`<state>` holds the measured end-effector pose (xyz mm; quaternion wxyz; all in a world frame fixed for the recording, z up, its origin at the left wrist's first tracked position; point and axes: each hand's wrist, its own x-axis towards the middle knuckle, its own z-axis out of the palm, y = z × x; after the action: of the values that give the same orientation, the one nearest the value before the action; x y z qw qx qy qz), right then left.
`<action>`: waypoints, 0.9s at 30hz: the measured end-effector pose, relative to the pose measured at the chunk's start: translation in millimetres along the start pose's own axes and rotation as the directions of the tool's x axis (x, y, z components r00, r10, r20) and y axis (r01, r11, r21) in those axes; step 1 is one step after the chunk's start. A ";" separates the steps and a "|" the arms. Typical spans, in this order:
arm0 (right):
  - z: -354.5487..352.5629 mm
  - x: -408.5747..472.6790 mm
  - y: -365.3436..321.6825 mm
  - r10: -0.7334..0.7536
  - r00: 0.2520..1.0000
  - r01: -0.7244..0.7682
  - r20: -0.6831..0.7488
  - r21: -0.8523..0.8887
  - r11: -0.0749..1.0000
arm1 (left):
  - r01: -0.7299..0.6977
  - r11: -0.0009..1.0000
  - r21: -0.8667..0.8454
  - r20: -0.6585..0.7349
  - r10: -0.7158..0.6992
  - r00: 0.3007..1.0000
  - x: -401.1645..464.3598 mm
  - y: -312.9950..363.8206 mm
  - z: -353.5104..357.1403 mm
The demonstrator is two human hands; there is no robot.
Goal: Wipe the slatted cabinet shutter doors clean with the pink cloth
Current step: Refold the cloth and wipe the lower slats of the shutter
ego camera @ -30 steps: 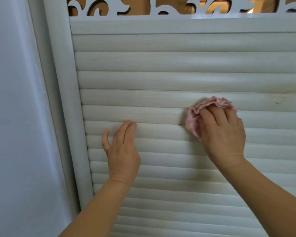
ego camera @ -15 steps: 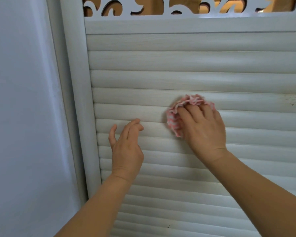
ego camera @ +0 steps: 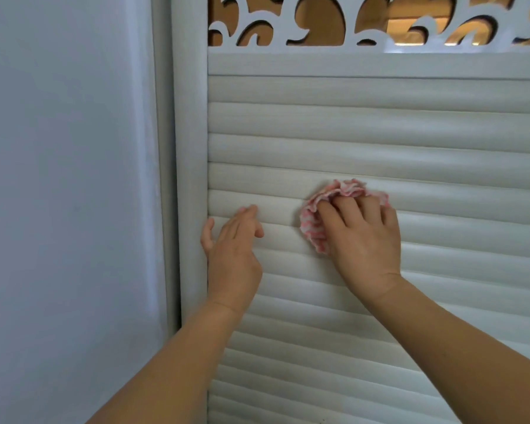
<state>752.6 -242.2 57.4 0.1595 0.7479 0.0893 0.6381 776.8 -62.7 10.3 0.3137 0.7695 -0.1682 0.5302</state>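
While the left hand [ego camera: 233,255] rests open, the right hand [ego camera: 361,237] seemingly presses the bunched pink cloth [ego camera: 315,221] against the slats [ego camera: 380,148].

No text, label, brand, number or sign can be read anywhere.
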 end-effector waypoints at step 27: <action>5.4 -32.6 15.5 -0.380 0.925 0.374 0.016 0.139 0.917 | 0.053 0.994 0.095 0.109 -0.064 0.992 2.9 1.7 -7.5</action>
<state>751.3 -268.3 32.0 0.2309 0.7392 0.2706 0.5719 771.6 -58.8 15.3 0.2837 0.8162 -0.1384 0.4839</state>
